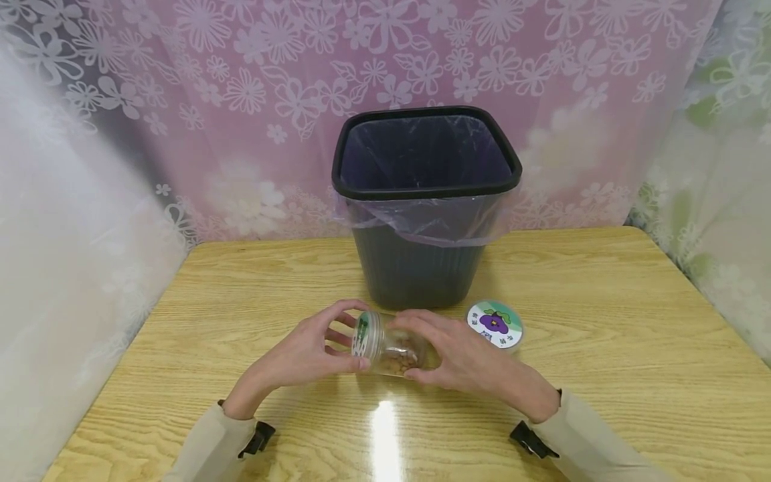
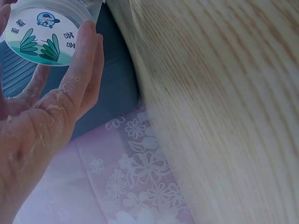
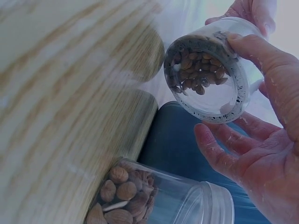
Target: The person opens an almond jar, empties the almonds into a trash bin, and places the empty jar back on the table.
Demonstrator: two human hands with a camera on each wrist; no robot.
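A clear plastic jar (image 1: 394,361) lies on its side in the air or just over the table, lid end to the left; I cannot tell if it touches the wood. Small brown nuts or seeds (image 3: 201,70) show through its base. My left hand (image 1: 307,351) grips the lid end, its fingers around the lid (image 2: 44,35), which has a white label with green leaves. With thumb and fingers, my right hand (image 1: 466,355) holds the base end. Just beyond the right hand stands a second lidded jar (image 1: 495,325), holding larger brown nuts (image 3: 126,191).
A dark bin (image 1: 418,268) with a translucent liner stands at the back middle of the wooden table (image 1: 253,281), right behind the jar. Behind it hangs a pink flowered curtain (image 1: 253,147). Pale curtains flank the table on both sides.
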